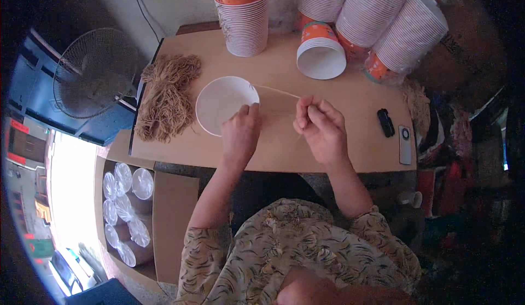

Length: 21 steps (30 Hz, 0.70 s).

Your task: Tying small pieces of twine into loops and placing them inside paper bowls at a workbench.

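A white round paper bucket (pixel 219 105) stands on the table in front of me, its open mouth facing up. My left hand (pixel 240 131) is closed on the near right part of its rim, fingertips curled over the edge. From the rim's far right side a thin tan cord (pixel 276 91) runs taut to my right hand (pixel 324 129). The fingers of that hand are pinched on the cord, apart from the bucket. How the cord joins the rim is too small to make out. A heap of loose tan cords (pixel 169 97) lies left of the bucket.
Stacked paper buckets (pixel 240 26) stand at the back, with more wrapped stacks (pixel 374 9) and a bucket on its side (pixel 321 59) at the back right. A black object (pixel 385 123) and a grey device (pixel 404 145) lie right. A carton (pixel 175 225) of wrapped stacks is lower left.
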Each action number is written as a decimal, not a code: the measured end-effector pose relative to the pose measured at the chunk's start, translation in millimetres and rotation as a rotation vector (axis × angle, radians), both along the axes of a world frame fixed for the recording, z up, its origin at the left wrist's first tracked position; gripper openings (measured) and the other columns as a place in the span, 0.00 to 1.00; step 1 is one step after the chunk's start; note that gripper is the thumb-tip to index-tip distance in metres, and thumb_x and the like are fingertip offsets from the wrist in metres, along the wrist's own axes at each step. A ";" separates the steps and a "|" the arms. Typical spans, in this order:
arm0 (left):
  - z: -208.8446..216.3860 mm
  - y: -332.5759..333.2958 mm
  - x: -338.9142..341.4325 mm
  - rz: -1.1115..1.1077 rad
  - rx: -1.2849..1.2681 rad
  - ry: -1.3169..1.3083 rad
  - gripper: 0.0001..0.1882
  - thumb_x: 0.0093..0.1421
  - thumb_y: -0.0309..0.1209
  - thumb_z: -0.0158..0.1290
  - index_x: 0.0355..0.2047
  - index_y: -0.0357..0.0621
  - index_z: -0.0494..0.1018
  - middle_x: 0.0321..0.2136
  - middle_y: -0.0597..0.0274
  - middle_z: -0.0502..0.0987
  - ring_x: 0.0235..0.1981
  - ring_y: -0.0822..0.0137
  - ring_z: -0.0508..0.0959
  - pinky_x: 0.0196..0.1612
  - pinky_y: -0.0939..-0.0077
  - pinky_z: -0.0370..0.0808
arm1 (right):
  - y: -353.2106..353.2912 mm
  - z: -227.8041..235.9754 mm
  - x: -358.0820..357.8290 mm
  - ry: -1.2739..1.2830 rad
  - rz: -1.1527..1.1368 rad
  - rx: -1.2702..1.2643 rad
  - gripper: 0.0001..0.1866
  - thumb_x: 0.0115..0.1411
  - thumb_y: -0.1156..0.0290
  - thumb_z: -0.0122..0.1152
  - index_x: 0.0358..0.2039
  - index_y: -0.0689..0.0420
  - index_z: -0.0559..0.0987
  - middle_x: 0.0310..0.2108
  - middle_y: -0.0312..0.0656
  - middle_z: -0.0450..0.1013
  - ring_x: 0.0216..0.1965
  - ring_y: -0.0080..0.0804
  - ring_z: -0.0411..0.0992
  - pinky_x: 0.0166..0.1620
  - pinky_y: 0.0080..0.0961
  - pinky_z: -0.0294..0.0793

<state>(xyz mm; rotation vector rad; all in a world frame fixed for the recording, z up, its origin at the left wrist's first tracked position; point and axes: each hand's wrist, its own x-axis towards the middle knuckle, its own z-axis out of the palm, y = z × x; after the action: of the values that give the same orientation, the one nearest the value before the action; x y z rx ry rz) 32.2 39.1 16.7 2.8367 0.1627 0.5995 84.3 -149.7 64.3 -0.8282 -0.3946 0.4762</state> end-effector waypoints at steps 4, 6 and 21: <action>-1.9 -1.2 3.9 -0.138 -0.390 -0.322 0.15 0.66 0.36 0.50 0.48 0.39 0.71 0.35 0.55 0.80 0.23 0.59 0.80 0.21 0.69 0.75 | 13.3 -9.7 14.3 0.021 0.071 0.129 0.12 0.69 0.68 0.47 0.46 0.61 0.73 0.34 0.38 0.67 0.34 0.23 0.65 0.38 0.21 0.63; 18.0 -17.6 -10.5 -0.240 -1.489 0.171 0.18 0.68 0.36 0.50 0.52 0.36 0.70 0.38 0.56 0.82 0.25 0.69 0.81 0.21 0.79 0.72 | 17.9 -8.4 13.2 0.031 0.084 0.148 0.12 0.69 0.68 0.47 0.46 0.61 0.73 0.34 0.38 0.67 0.33 0.23 0.64 0.38 0.21 0.63; 0.3 13.0 -81.5 -0.086 -1.307 0.253 0.09 0.63 0.32 0.58 0.36 0.36 0.79 0.25 0.65 0.80 0.24 0.76 0.78 0.26 0.81 0.74 | 16.4 -69.4 4.5 -0.427 -0.230 -0.644 0.12 0.67 0.71 0.51 0.47 0.62 0.76 0.44 0.41 0.73 0.45 0.33 0.71 0.51 0.29 0.69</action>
<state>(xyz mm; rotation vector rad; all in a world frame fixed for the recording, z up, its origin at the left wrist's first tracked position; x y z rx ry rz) -49.3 52.1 17.0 1.6065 0.3216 0.0194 88.8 -133.2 -5.1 -1.5939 -0.5390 0.2011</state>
